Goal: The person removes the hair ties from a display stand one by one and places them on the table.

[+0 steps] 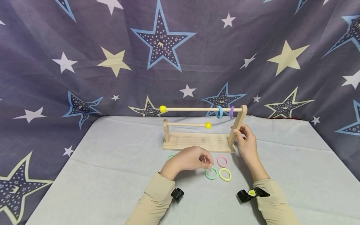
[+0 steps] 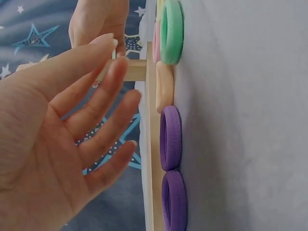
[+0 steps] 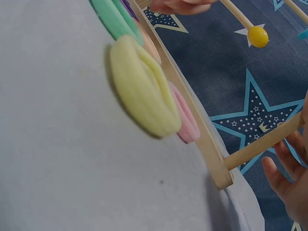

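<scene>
A wooden stand (image 1: 199, 142) carries two rods with yellow ball ends. On its upper rod hang a blue hair tie (image 1: 219, 112) and a purple hair tie (image 1: 232, 112). My right hand (image 1: 247, 143) grips the stand's tall right post (image 1: 238, 124). In front of the stand, my left hand (image 1: 191, 157) hovers just above a green hair tie (image 1: 211, 173), fingers loosely bent and holding nothing. Beside it lie a pink hair tie (image 1: 222, 161) and a yellow hair tie (image 1: 225, 174). The left wrist view shows an orange hair tie (image 2: 165, 86) and two purple hair ties (image 2: 171, 138), which the hand hides in the head view.
Another green hair tie (image 1: 170, 156) shows partly behind the left wrist. A pale cloth (image 1: 112, 184) covers the table, and a dark star-patterned curtain (image 1: 92, 40) hangs behind it. The lower rod (image 1: 185, 124) extends from the stand's short left post.
</scene>
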`<state>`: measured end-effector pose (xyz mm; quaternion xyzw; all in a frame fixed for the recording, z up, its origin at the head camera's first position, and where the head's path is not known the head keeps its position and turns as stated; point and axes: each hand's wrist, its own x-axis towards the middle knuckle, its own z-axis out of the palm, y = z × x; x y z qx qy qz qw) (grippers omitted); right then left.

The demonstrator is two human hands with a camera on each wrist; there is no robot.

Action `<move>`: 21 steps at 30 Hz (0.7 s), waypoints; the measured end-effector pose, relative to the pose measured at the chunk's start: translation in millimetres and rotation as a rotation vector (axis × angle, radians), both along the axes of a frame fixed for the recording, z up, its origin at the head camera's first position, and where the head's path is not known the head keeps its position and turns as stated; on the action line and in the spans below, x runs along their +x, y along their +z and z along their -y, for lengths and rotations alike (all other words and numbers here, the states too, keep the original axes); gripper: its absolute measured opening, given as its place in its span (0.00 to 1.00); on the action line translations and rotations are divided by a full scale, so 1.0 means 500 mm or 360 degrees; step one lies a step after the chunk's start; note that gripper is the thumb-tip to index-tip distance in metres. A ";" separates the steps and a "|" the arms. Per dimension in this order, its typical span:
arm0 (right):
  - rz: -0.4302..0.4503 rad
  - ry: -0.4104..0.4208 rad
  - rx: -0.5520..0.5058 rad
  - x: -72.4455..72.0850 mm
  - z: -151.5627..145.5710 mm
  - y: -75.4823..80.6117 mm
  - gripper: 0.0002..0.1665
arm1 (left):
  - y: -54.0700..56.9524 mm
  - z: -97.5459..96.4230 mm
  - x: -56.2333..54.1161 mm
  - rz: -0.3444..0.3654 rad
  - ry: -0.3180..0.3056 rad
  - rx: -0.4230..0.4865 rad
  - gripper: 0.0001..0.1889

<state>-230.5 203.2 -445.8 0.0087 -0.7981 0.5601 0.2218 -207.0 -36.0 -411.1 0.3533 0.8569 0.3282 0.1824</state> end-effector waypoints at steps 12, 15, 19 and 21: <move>-0.0016 -0.0005 0.0017 -0.002 -0.001 -0.002 0.20 | 0.008 -0.010 0.001 -0.0340 0.0179 0.0156 0.06; -0.0019 -0.0001 0.0014 -0.001 -0.002 -0.002 0.20 | 0.010 -0.015 0.002 -0.0448 0.0230 0.0225 0.05; -0.0025 0.0000 0.0016 -0.001 -0.002 -0.002 0.20 | 0.012 -0.020 0.004 -0.0565 0.0317 0.0291 0.05; -0.0028 -0.0002 0.0021 -0.001 -0.002 -0.002 0.20 | 0.014 -0.022 0.005 -0.0594 0.0376 0.0333 0.05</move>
